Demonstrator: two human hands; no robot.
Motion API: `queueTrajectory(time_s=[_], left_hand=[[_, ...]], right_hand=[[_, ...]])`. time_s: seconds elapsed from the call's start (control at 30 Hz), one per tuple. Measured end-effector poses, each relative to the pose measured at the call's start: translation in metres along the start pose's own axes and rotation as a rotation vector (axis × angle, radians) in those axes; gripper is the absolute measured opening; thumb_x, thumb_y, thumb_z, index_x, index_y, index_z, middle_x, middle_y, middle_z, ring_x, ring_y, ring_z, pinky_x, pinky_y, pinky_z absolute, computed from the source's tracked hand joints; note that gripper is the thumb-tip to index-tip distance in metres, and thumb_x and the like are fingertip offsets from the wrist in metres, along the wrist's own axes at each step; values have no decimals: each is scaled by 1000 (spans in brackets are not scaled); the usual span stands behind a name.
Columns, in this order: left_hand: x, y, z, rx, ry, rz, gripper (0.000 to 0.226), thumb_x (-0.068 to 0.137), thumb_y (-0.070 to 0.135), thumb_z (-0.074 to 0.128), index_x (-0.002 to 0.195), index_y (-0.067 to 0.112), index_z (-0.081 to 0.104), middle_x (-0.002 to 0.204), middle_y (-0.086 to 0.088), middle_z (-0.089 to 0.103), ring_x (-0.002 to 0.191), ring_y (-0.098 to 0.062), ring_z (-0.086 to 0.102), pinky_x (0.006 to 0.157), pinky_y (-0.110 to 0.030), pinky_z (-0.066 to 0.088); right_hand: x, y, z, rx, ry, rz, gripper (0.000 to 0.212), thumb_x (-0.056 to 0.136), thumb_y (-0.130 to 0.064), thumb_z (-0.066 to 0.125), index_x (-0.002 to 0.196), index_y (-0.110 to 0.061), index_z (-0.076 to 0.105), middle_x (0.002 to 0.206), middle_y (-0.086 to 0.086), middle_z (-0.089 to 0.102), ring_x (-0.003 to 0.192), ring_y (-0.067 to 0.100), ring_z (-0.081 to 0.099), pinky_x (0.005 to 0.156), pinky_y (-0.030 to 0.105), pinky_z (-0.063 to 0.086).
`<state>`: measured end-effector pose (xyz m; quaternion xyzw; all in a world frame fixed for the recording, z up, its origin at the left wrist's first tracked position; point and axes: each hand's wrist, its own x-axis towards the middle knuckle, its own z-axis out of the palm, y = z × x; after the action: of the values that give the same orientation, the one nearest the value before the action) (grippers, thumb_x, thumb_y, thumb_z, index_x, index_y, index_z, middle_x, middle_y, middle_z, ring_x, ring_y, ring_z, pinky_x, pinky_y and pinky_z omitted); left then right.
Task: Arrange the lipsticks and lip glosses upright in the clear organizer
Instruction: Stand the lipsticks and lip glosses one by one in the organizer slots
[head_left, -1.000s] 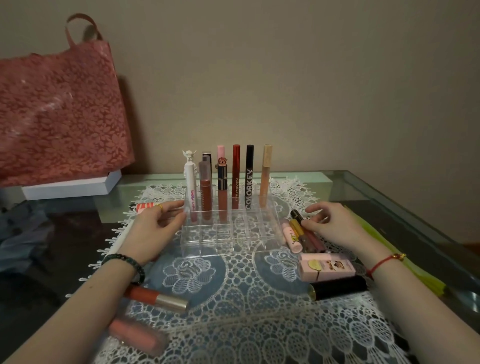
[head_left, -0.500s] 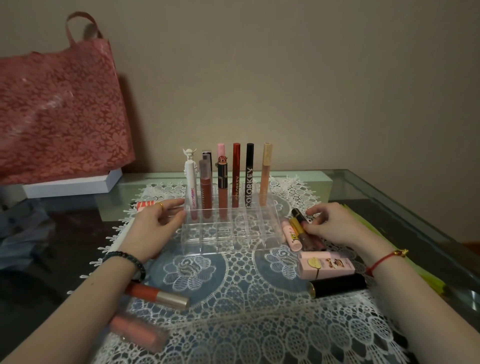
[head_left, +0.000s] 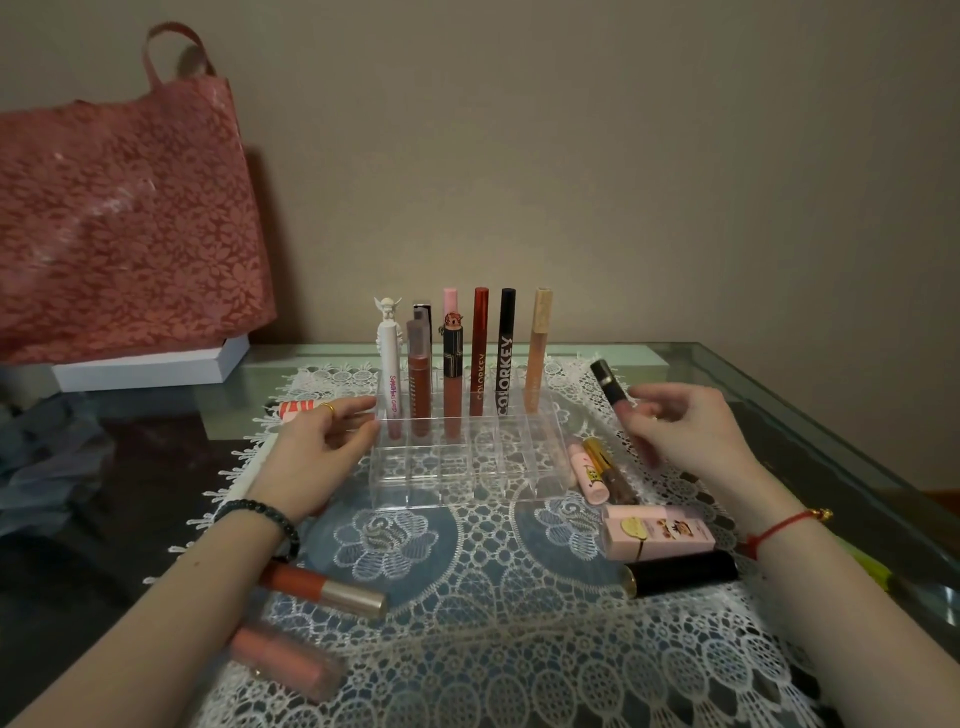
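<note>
The clear organizer (head_left: 467, 478) stands mid-table on a lace mat, with several lip tubes (head_left: 506, 358) upright in its back row. My left hand (head_left: 317, 447) rests against its left wall, fingers curled on the edge. Raised to the right of the organizer, my right hand (head_left: 680, 431) grips a dark lip gloss (head_left: 605, 382) with a black cap, tilted up and to the left. Beneath that hand, a pink tube (head_left: 587, 470) and a gold-capped gloss (head_left: 605, 467) lie flat. A pink box (head_left: 657, 530) and a black lipstick (head_left: 680, 571) lie nearer me.
Two coral glosses (head_left: 327, 590) (head_left: 285, 660) lie near my left forearm, and a striped tube (head_left: 296, 408) sits behind my left hand. A red floral bag (head_left: 124, 218) and a white box (head_left: 150, 366) stand at the back left. The glass table edge (head_left: 810, 415) runs along the right.
My right hand has picked the dark gloss off the pile at the right and lifted it upward. My left hand has stayed on the organizer.
</note>
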<state>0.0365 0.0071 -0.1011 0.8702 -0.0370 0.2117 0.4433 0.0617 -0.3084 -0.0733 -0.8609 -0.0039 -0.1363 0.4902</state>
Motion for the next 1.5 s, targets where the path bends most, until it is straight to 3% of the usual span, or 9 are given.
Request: queueTrajectory(time_s=[0.17, 0.3, 0.43, 0.63, 0.73, 0.8, 0.97, 1.27, 1.5], left_hand=[[-1, -1, 0, -28, -2, -14, 33, 86, 19, 57, 119, 15, 56, 90, 11, 62, 86, 4, 57, 71, -6, 41], [-3, 1, -1, -44, 5, -16, 33, 86, 18, 56, 119, 15, 56, 89, 12, 61, 84, 8, 55, 66, -2, 41], [-4, 4, -1, -55, 6, -27, 34, 86, 18, 56, 120, 14, 55, 88, 18, 58, 85, 8, 55, 63, 0, 41], [-5, 5, -1, -64, 12, -34, 34, 87, 18, 55, 121, 16, 54, 86, 22, 56, 82, 10, 53, 61, 1, 40], [-5, 4, -1, -67, 15, -39, 34, 87, 19, 55, 121, 16, 54, 87, 19, 57, 83, 9, 53, 60, 2, 42], [-5, 4, -1, -67, 17, -42, 34, 87, 20, 56, 121, 17, 54, 89, 16, 58, 84, 9, 54, 59, 1, 42], [-4, 3, -1, -68, 18, -37, 34, 87, 19, 56, 121, 17, 55, 92, 12, 61, 85, 8, 55, 62, -1, 43], [-4, 4, -1, -62, 20, -26, 34, 87, 17, 56, 121, 15, 54, 97, 5, 63, 82, 6, 55, 59, -1, 44], [-6, 9, -2, -51, 21, -38, 33, 87, 18, 55, 120, 16, 54, 88, 14, 59, 79, 9, 54, 62, -3, 45]], right_hand=[[-5, -17, -3, 320, -38, 6, 36, 80, -9, 63, 116, -15, 59, 103, -2, 63, 97, 13, 59, 78, 25, 49], [-7, -27, 3, 556, -153, 37, 34, 83, -2, 56, 116, -12, 57, 104, 3, 64, 99, 16, 60, 75, 25, 47], [-7, -44, 14, 641, -151, -17, 31, 83, 1, 55, 97, -26, 59, 101, 0, 66, 94, 12, 62, 73, 24, 49], [-3, -71, 36, 565, -35, -168, 41, 81, -2, 60, 117, -21, 55, 107, -4, 63, 100, 7, 61, 83, 25, 52], [-3, -82, 49, 542, 14, -243, 39, 81, -3, 60, 118, -16, 54, 102, -8, 62, 84, -10, 61, 70, 8, 49], [-3, -87, 58, 525, 13, -272, 38, 81, -3, 61, 116, -15, 53, 98, -12, 60, 75, -15, 59, 62, 3, 46], [-5, -88, 80, 430, -21, -298, 35, 79, -4, 63, 106, -22, 50, 95, -10, 59, 78, 2, 61, 66, 8, 50], [-7, -70, 94, 263, -32, -284, 42, 81, -10, 64, 120, -13, 49, 89, -10, 55, 73, 2, 57, 62, 8, 50], [-5, -65, 100, 196, -68, -258, 45, 80, -13, 64, 122, -15, 48, 104, 0, 57, 85, 6, 59, 74, 23, 55]])
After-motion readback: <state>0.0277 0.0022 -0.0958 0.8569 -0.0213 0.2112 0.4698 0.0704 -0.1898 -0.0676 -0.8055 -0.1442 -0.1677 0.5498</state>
